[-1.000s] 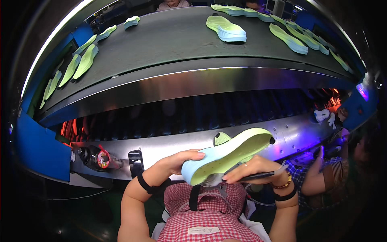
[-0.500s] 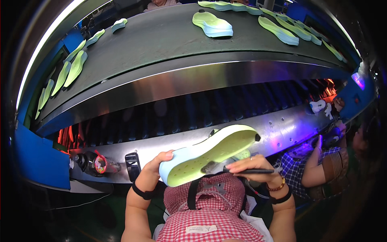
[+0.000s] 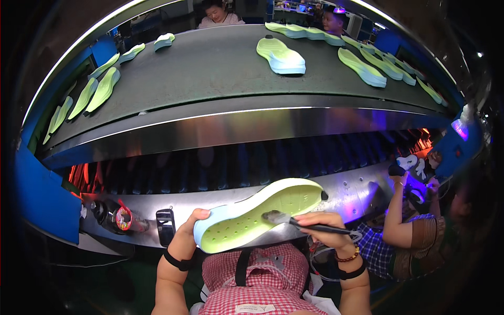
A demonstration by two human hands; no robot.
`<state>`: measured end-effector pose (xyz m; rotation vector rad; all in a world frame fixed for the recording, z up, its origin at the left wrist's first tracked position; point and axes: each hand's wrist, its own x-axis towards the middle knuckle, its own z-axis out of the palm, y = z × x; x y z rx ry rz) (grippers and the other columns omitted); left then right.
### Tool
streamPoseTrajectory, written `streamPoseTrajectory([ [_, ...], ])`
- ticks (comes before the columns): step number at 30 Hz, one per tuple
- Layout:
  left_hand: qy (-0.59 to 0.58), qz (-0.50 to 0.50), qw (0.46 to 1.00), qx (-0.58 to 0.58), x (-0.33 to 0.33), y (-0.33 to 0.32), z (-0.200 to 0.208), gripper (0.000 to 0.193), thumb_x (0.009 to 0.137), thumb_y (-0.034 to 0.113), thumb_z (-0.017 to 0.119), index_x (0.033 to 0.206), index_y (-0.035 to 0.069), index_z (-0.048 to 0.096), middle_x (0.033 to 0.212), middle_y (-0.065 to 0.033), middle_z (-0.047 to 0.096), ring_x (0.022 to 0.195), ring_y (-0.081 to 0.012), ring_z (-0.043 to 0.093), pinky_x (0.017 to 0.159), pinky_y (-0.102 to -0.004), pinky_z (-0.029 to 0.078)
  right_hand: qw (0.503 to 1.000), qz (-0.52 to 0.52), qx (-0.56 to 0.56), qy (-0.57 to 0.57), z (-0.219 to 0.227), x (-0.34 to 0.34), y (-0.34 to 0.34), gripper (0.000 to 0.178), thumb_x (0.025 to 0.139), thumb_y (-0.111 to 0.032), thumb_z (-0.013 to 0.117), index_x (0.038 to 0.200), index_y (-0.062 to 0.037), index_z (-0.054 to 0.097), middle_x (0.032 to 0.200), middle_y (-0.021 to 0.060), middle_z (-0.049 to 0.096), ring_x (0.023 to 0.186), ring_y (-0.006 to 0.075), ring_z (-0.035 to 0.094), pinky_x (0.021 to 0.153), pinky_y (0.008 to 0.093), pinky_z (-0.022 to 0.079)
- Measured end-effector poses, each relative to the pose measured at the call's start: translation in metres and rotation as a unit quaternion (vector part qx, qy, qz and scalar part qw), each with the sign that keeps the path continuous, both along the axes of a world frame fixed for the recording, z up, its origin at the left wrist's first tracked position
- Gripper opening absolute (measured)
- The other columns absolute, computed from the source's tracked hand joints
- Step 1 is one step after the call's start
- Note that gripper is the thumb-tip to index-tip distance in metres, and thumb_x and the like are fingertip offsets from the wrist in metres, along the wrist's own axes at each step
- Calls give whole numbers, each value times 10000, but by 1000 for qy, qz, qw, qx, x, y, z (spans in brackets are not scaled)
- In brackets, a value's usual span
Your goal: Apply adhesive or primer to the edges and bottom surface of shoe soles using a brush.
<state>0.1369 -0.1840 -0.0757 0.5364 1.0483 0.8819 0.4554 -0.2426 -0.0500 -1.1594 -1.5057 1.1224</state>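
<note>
A yellow-green shoe sole (image 3: 247, 223) with a pale blue outer side is tilted so its hollow, hole-dotted inside shows. My left hand (image 3: 190, 226) grips it by the left end, the thumb over the rim and the other fingers hidden behind. In my right hand (image 3: 325, 228) is a brush (image 3: 315, 227) with a black handle. Its dark bristles lie against or just over the inside of the sole, near the middle; contact is hard to tell.
Beyond a metal ledge runs a dark conveyor belt (image 3: 199, 68) carrying several soles (image 3: 281, 55). A phone (image 3: 166, 227), a black bottle (image 3: 107, 215) and a red-rimmed cup (image 3: 126, 218) stand at left. A co-worker's arm (image 3: 396, 218) works at right, holding a shoe.
The brush has moved up the inside of the sole, toward its middle. The sole is turned to show more of its inside. The whole view has shifted, with the belt lower in the picture.
</note>
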Motion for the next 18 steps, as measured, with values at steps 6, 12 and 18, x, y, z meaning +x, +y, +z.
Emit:
streamPoseTrajectory([
  [6,-50,-25,998,32,-15,13,-20,498,758,371,540,1045,-35,559,1034,-160,579,926,-237,547,839,-299,409,978,200,53,-31,4,3,3,192,716,51,642,901,-1,642,956,134,636,886,197,619,792,280,493],
  [12,-117,-99,985,73,-33,30,-44,515,763,378,544,1072,-35,551,1091,-173,562,996,-224,540,874,-306,403,994,109,13,11,-15,2,11,227,750,0,630,977,-6,620,1009,126,621,940,190,595,829,269,469],
  [18,-502,-61,863,-1,-7,47,-58,726,804,633,349,1283,89,388,1286,-114,433,1164,-319,421,1000,-438,293,986,94,82,108,5,-13,-17,229,733,24,643,961,28,615,984,155,621,934,219,598,833,280,477],
])
